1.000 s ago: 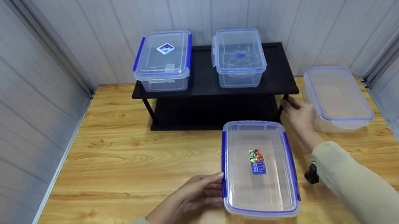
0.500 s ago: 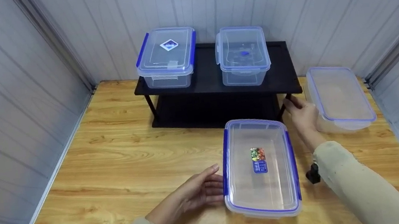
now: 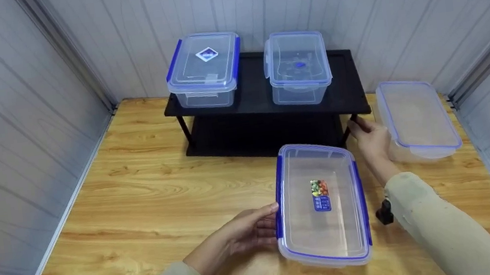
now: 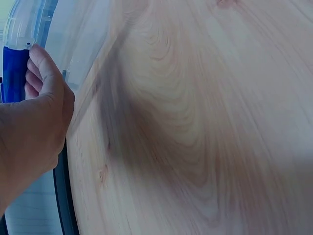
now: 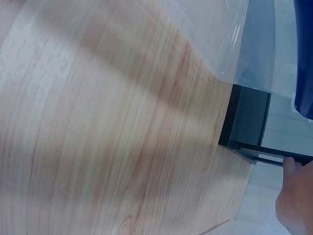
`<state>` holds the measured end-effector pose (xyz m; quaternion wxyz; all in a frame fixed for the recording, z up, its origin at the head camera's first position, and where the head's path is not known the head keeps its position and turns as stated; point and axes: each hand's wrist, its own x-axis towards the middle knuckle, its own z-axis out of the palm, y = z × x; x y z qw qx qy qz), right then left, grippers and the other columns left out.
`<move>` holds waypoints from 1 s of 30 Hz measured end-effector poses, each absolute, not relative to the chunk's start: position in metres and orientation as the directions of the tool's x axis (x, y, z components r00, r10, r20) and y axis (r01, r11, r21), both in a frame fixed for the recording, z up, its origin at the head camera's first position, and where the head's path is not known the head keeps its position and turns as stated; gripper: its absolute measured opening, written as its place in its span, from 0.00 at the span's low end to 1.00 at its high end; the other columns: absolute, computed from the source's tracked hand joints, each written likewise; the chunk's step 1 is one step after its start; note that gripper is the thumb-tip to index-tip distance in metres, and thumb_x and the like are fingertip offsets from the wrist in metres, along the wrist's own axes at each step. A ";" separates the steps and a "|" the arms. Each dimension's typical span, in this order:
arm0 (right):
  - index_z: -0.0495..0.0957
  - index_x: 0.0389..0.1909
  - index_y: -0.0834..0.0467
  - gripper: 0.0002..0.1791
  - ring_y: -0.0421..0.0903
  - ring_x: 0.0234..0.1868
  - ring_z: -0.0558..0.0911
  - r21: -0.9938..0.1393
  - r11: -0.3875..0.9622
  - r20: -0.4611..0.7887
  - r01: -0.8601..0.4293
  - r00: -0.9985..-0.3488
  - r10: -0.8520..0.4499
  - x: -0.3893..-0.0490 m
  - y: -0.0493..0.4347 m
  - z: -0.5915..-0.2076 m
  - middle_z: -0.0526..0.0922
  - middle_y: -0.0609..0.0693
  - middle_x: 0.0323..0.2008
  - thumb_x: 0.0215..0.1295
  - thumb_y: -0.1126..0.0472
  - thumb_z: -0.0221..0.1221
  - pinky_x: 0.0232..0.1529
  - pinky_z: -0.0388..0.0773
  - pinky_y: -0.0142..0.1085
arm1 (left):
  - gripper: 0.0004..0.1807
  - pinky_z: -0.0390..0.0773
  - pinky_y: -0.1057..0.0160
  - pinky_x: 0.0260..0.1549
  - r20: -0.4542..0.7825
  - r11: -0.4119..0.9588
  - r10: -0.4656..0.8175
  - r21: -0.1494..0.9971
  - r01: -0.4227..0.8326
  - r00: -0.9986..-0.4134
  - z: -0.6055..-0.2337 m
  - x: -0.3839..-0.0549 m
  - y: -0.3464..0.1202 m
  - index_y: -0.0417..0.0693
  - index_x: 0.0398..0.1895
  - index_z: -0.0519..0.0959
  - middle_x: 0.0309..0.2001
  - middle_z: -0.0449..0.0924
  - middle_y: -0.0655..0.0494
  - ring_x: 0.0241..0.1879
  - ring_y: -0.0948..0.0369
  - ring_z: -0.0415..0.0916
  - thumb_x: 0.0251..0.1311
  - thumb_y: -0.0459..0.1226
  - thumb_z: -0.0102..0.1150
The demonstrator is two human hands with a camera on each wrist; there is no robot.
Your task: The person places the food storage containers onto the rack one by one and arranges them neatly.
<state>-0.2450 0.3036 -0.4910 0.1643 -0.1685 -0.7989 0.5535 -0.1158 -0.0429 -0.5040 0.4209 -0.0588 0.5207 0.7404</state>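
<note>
In the head view, a clear food container (image 3: 313, 236) with dark blue side clips and a fruit sticker is in front of the black two-tier rack (image 3: 251, 94). My left hand (image 3: 249, 230) holds its left edge, thumb at the lid rim and fingers lower along the side. The left wrist view shows the thumb and bent fingers at the blue clip (image 4: 14, 73). My right hand (image 3: 371, 140) grips the rack's front right post, its fingertips partly hidden behind it. In the right wrist view the right hand (image 5: 296, 196) is at the black post.
Two clear lidded containers, a left one with blue clips (image 3: 204, 74) and a right one (image 3: 297, 68), stand on the rack's top shelf. Another large clear container (image 3: 417, 116) sits right of the rack, close to my right hand. Pale panel walls enclose the wooden table (image 3: 141, 206).
My left thumb lifted off the container's edge, then came back onto it, and the container shifted slightly right. The right hand stays on the rack post. The head view swung slightly.
</note>
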 end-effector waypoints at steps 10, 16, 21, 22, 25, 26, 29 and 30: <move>0.82 0.51 0.55 0.20 0.41 0.47 0.83 -0.926 0.364 0.086 0.095 -0.888 0.451 -0.245 0.303 -0.490 0.84 0.54 0.48 0.62 0.50 0.64 0.46 0.80 0.26 | 0.24 0.82 0.52 0.48 -0.536 -0.049 0.592 0.722 -0.691 -0.602 -0.507 -0.117 -0.042 0.35 0.45 0.78 0.40 0.82 0.45 0.40 0.53 0.82 0.54 0.46 0.68; 0.81 0.53 0.54 0.20 0.42 0.48 0.83 -0.928 0.356 0.064 0.112 -0.892 0.448 -0.244 0.304 -0.490 0.84 0.53 0.49 0.62 0.49 0.64 0.49 0.80 0.29 | 0.20 0.82 0.52 0.47 -0.542 -0.056 0.603 0.703 -0.709 -0.585 -0.512 -0.115 -0.038 0.35 0.43 0.79 0.37 0.83 0.45 0.38 0.53 0.83 0.55 0.41 0.68; 0.83 0.50 0.54 0.19 0.41 0.47 0.84 -0.920 0.376 0.079 0.112 -0.885 0.459 -0.244 0.304 -0.490 0.85 0.52 0.46 0.61 0.49 0.64 0.49 0.79 0.27 | 0.21 0.83 0.53 0.45 -0.542 -0.052 0.594 0.712 -0.700 -0.595 -0.512 -0.114 -0.037 0.32 0.44 0.77 0.37 0.83 0.43 0.37 0.52 0.84 0.55 0.39 0.69; 0.83 0.50 0.54 0.19 0.41 0.47 0.84 -0.918 0.381 0.085 0.110 -0.883 0.461 -0.244 0.303 -0.490 0.85 0.52 0.46 0.61 0.50 0.64 0.48 0.79 0.27 | 0.21 0.83 0.54 0.45 -0.541 -0.051 0.591 0.715 -0.697 -0.598 -0.512 -0.113 -0.037 0.32 0.44 0.77 0.37 0.83 0.43 0.37 0.52 0.84 0.55 0.39 0.69; 0.83 0.50 0.56 0.19 0.41 0.47 0.84 -0.918 0.384 0.100 0.098 -0.881 0.463 -0.245 0.302 -0.491 0.84 0.54 0.47 0.62 0.51 0.64 0.47 0.79 0.25 | 0.20 0.83 0.54 0.44 -0.540 -0.052 0.585 0.720 -0.693 -0.605 -0.511 -0.113 -0.036 0.32 0.43 0.77 0.36 0.83 0.43 0.36 0.53 0.84 0.54 0.39 0.69; 0.82 0.51 0.57 0.19 0.41 0.47 0.84 -0.922 0.376 0.099 0.094 -0.882 0.462 -0.245 0.302 -0.491 0.84 0.54 0.47 0.62 0.52 0.64 0.47 0.79 0.25 | 0.20 0.84 0.54 0.43 -0.538 -0.051 0.586 0.721 -0.691 -0.606 -0.511 -0.114 -0.036 0.32 0.43 0.77 0.36 0.83 0.44 0.36 0.53 0.84 0.54 0.39 0.69; 0.81 0.52 0.57 0.20 0.42 0.48 0.83 -0.929 0.355 0.081 0.100 -0.884 0.461 -0.245 0.302 -0.490 0.83 0.55 0.49 0.62 0.52 0.64 0.48 0.79 0.26 | 0.19 0.84 0.54 0.43 -0.529 -0.052 0.592 0.728 -0.684 -0.608 -0.511 -0.114 -0.034 0.32 0.42 0.78 0.36 0.83 0.43 0.36 0.53 0.84 0.53 0.39 0.70; 0.81 0.52 0.57 0.20 0.43 0.49 0.83 -0.931 0.349 0.075 0.104 -0.884 0.461 -0.245 0.301 -0.490 0.83 0.55 0.49 0.62 0.52 0.64 0.48 0.79 0.26 | 0.19 0.84 0.54 0.43 -0.524 -0.054 0.593 0.732 -0.679 -0.612 -0.511 -0.114 -0.033 0.33 0.41 0.78 0.36 0.83 0.43 0.36 0.53 0.84 0.53 0.39 0.70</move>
